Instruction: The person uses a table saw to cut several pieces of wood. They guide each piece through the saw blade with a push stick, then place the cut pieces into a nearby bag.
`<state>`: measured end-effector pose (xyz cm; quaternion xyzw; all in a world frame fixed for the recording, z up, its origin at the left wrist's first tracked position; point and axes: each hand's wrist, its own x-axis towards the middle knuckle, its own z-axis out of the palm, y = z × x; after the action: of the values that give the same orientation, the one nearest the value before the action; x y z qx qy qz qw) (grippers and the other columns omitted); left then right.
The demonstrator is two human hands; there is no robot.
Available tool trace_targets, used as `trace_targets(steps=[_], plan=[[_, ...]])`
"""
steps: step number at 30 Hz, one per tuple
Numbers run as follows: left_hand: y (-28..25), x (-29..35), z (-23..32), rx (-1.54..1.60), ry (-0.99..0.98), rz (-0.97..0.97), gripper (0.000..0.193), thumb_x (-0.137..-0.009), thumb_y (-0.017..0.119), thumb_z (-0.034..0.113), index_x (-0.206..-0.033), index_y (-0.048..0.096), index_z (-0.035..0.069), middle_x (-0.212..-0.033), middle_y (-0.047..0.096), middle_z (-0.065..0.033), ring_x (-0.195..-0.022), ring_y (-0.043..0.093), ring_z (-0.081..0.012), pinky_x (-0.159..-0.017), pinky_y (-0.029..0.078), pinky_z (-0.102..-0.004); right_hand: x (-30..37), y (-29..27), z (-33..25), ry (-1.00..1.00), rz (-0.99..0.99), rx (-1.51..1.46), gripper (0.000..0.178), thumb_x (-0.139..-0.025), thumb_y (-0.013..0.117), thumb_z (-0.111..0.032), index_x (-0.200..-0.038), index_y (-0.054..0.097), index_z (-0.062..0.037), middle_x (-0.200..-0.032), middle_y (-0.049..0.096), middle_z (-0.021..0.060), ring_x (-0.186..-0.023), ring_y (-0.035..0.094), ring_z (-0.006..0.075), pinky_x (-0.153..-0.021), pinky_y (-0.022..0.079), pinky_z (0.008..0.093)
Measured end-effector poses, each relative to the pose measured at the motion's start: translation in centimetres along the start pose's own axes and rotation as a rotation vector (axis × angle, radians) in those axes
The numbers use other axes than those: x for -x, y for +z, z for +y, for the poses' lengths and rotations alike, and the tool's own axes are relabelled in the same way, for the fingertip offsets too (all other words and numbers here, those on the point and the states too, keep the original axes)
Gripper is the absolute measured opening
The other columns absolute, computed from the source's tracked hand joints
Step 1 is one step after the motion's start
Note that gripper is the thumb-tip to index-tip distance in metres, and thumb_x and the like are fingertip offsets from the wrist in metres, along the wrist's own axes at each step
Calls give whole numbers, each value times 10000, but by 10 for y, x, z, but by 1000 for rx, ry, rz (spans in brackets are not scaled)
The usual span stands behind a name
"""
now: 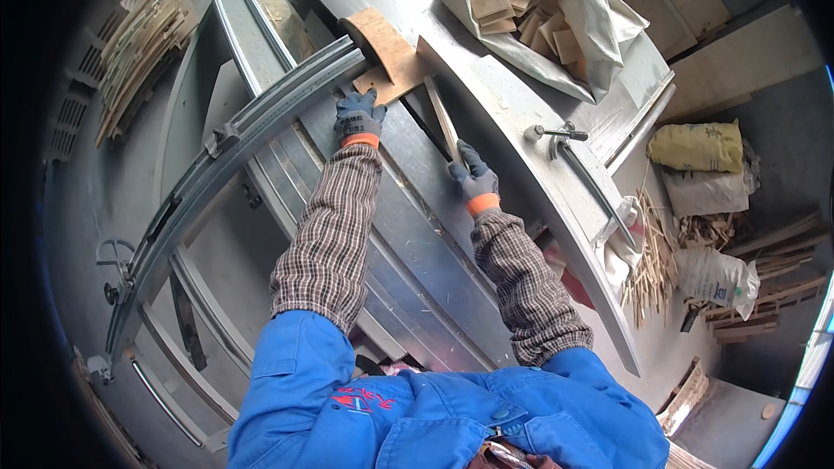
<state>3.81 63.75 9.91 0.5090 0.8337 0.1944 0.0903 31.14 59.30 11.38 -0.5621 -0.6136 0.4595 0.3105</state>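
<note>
On the saw's metal sliding table, my left hand wears a grey-blue glove with an orange cuff. Its fingers are bent over the near edge of a flat wooden board. A brown curved wooden piece stands at the far side of that board. My right hand, gloved the same way, is closed around the near end of a thin wooden stick. The stick points away from me, beside the dark slot and the long metal rip fence. The fingertips of both hands are partly hidden.
A white sack of wood offcuts sits on the far right of the table. A clamp handle rises by the fence. A metal crosscut rail runs along the left. Wood strips, a yellow sack and scrap piles lie around.
</note>
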Motion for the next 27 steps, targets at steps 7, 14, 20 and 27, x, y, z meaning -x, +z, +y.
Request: trace_targets(steps=[7, 14, 20, 27], plan=[[3, -42, -27, -42, 28, 61, 412, -872, 735, 300, -1255, 687, 157, -1203, 660, -140, -1139, 593, -344, -996, 497, -425, -37, 20, -52, 50, -21, 31, 559, -881, 710, -219, -1405, 575, -78, -1376, 625, 154, -1260, 604, 255, -1075, 440, 338], [6, -7, -70, 214, 443, 153, 184, -915, 667, 200, -1083, 727, 155, -1025, 683, -91, -970, 631, -319, -837, 533, -440, 43, 1, -22, -141, 95, 62, 564, -904, 701, -255, -1410, 559, -49, -1398, 592, 178, -1298, 562, 304, -1089, 433, 371], [-17, 105, -69, 362, 605, 30, 243, -865, 706, 128, -1105, 740, 152, -1090, 719, -106, -987, 645, -325, -885, 538, -409, 181, -52, -3, -11, -76, 498, 507, -866, 741, -343, -1279, 650, -63, -1310, 632, 159, -1194, 585, 343, -1040, 451, 401], [-50, 171, 23, 121, 109, -150, 611, -721, 815, 526, -1084, 693, 49, -1115, 665, -148, -1066, 598, -331, -989, 480, -407, 182, -60, -13, 127, -73, 370, 280, -872, 686, -326, -942, 755, -65, -1018, 703, 161, -980, 643, 345, -862, 499, 433]])
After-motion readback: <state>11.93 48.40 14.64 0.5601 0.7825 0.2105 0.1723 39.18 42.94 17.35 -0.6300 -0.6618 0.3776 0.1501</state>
